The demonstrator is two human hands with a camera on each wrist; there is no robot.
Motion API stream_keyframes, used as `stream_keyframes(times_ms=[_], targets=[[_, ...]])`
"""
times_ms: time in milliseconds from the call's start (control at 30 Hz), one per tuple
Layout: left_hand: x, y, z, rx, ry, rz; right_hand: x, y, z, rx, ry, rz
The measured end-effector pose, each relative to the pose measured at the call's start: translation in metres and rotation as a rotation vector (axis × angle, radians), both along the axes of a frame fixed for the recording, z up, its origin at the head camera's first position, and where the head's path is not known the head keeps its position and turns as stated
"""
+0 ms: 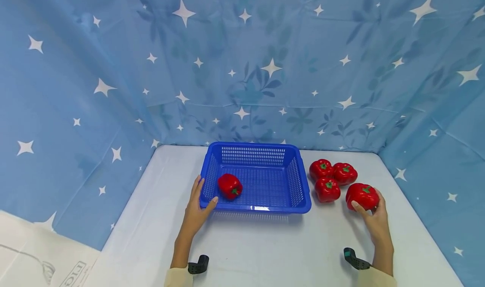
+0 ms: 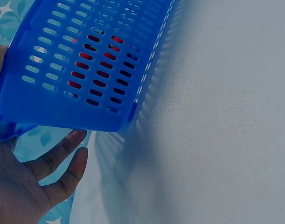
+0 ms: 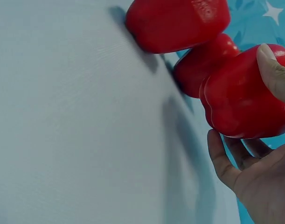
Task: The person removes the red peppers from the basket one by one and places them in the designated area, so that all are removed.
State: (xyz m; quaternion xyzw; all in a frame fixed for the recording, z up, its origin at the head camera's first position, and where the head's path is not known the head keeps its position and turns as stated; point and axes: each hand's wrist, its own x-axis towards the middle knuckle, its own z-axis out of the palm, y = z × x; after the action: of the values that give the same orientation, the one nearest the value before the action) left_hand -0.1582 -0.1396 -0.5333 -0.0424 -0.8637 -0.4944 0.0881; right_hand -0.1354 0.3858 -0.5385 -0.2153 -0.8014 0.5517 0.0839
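A blue plastic basket [image 1: 261, 208] stands on the table with one red bell pepper [image 1: 229, 185] lying inside at its left. My left hand [image 1: 195, 213] holds the basket's front left corner, thumb at the front rim and fingers along the left side. In the left wrist view, some fingers of the left hand [image 2: 25, 182] stand apart from the basket wall [image 2: 58, 109]. On the right, my right hand [image 1: 377, 221] grips another red bell pepper [image 1: 360, 195] between thumb and fingers. A shadow below this pepper [image 3: 245, 95] shows it raised off the table.
Three more red bell peppers [image 1: 327, 190] sit clustered between the basket and my right hand. The white table [image 1: 261, 253] is bordered at the back and sides by a blue curtain [image 1: 242, 76] with white stars.
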Motion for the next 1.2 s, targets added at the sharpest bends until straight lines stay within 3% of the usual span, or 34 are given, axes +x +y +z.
stream_keyframes(times_ms=[300, 600, 1200], targets=[[0.001, 0.001, 0.002, 0.001, -0.012, -0.001, -0.006, 0.001, -0.014, 0.074, -0.015, 0.064], [0.001, 0.001, 0.002, -0.003, -0.010, -0.002, -0.009, 0.004, -0.018, 0.107, 0.010, 0.105], [0.001, 0.001, 0.001, 0.002, -0.012, 0.000, -0.016, 0.007, -0.012, 0.086, 0.025, 0.205]])
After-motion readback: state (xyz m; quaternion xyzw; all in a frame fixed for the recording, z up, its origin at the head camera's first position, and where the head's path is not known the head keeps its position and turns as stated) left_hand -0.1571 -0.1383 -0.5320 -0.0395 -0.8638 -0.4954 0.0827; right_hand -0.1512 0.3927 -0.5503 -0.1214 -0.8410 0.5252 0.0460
